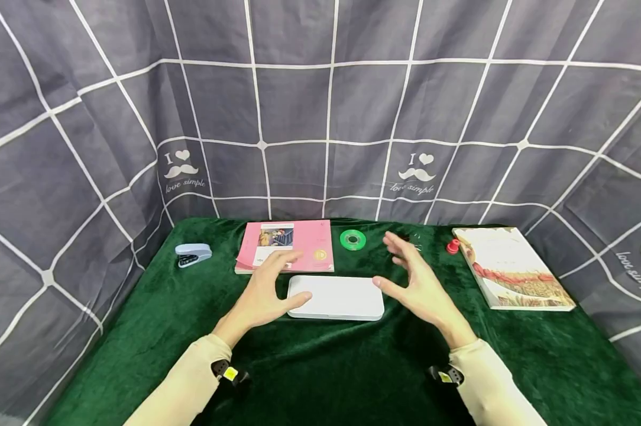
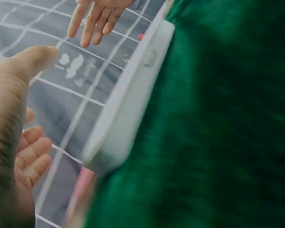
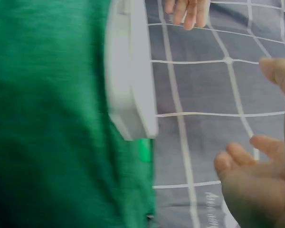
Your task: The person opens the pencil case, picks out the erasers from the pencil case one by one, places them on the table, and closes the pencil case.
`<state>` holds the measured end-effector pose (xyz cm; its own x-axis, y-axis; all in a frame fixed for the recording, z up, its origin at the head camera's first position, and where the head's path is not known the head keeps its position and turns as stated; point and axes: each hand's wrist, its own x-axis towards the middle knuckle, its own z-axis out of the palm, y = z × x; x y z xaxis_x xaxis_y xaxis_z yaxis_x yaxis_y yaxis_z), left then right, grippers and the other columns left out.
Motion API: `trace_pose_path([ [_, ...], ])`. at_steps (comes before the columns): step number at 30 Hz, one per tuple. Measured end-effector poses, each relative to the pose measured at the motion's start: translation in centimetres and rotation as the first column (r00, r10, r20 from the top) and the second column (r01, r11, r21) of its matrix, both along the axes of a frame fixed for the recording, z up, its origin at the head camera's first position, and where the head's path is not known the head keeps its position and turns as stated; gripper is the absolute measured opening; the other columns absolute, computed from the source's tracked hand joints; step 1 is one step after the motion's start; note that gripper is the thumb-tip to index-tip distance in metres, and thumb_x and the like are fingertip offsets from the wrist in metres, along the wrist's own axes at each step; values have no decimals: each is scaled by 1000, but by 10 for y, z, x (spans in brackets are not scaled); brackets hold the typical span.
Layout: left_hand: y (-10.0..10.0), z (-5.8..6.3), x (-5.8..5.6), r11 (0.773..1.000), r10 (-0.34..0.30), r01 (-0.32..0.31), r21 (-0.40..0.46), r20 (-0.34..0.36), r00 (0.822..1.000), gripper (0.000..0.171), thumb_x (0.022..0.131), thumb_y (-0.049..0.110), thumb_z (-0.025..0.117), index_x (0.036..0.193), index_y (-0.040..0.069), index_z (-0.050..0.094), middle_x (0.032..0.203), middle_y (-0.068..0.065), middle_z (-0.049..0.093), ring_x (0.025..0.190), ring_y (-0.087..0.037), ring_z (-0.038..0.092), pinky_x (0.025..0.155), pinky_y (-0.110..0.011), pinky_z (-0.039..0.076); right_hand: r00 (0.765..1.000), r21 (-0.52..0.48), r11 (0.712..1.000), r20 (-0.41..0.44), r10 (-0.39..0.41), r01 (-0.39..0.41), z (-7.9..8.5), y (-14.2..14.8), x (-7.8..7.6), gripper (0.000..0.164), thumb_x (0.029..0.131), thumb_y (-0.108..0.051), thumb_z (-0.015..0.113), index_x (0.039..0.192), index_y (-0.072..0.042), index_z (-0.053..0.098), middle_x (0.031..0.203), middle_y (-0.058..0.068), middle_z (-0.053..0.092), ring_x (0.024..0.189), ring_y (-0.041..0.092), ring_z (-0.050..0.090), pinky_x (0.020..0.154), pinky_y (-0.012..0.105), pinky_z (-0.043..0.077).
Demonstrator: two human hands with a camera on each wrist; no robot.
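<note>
A flat white case (image 1: 335,297) with rounded corners lies on the green cloth in front of the person. In the left wrist view the case (image 2: 126,102) shows its side wall and a small latch. The left hand (image 1: 267,296) is held over the left end of the case, thumb and fingers spread, holding nothing. At the other end, the right hand (image 1: 413,290) is raised with its fingers extended and its thumb near the case's right edge. Whether that thumb touches the case I cannot tell. Both palms face each other across it.
Behind the case lies a pink book (image 1: 304,242), with a green disc-like ring (image 1: 353,239) to its right. A light blue stapler (image 1: 193,254) sits at the left. Toward the right are a small red object (image 1: 453,246) and a pale illustrated book (image 1: 517,272). Grey gridded curtain (image 1: 294,106) surrounds the table.
</note>
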<state>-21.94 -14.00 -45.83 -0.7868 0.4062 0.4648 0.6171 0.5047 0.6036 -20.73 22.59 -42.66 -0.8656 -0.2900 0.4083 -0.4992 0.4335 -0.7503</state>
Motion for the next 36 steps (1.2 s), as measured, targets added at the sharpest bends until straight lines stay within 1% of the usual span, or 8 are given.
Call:
trace_pose_path([
  [2,-1,-13,0,998,-1,1,57,2,1000,74,92,37,92,156,18,61,149,-12,66,138,-26,63,117,-55,54,997,-27,998,43,57,-56,-10,-2,1,89,99,-12,86,173,-17,38,170,10,48,153,39,47,124,21,41],
  [6,-4,-36,-4,992,-21,18,125,29,999,65,93,31,92,150,13,67,141,-10,69,132,-25,65,114,-51,56,986,-12,992,109,123,-123,-28,-1,0,85,98,-17,88,170,-18,43,168,11,52,152,36,50,126,24,40],
  [9,-8,-42,-6,996,-31,25,91,57,998,70,93,35,93,152,11,65,145,-6,68,133,-25,65,114,-51,57,980,15,989,139,145,-149,-35,1,-1,83,96,-19,91,167,-18,48,166,12,55,151,34,51,125,24,40],
  [15,-9,-42,-8,999,-46,46,6,121,992,89,83,43,100,157,12,61,154,-3,63,134,-24,64,113,-50,58,965,54,976,174,198,-210,-44,6,-4,85,88,-17,97,161,-5,54,161,14,57,142,34,59,121,29,48],
  [19,-10,-44,-8,997,-52,60,-49,147,988,98,80,45,102,160,10,58,157,-5,61,134,-25,64,112,-51,58,959,86,971,197,204,-224,-50,7,-5,91,85,-21,101,162,-5,54,159,11,56,138,31,61,121,34,51],
  [28,-9,-44,-7,994,-26,46,-96,204,979,96,81,42,102,161,12,57,159,-7,59,132,-26,64,114,-52,57,959,104,969,201,201,-225,-53,10,-11,90,79,-21,105,156,-6,60,153,9,62,131,29,67,115,36,57],
  [34,-7,-40,-5,993,-22,45,-107,204,979,95,81,39,102,160,11,57,157,-8,60,135,-27,62,118,-53,54,954,140,968,247,169,-208,-45,12,-24,87,71,-28,110,146,-11,70,133,5,75,116,23,74,107,36,62],
  [36,-6,-39,-5,993,-16,40,-110,204,979,96,80,40,103,160,12,57,158,-8,60,138,-27,61,120,-54,52,944,121,967,270,187,-226,-42,13,-28,80,73,-24,108,143,-10,72,126,5,78,111,22,75,102,33,63],
])
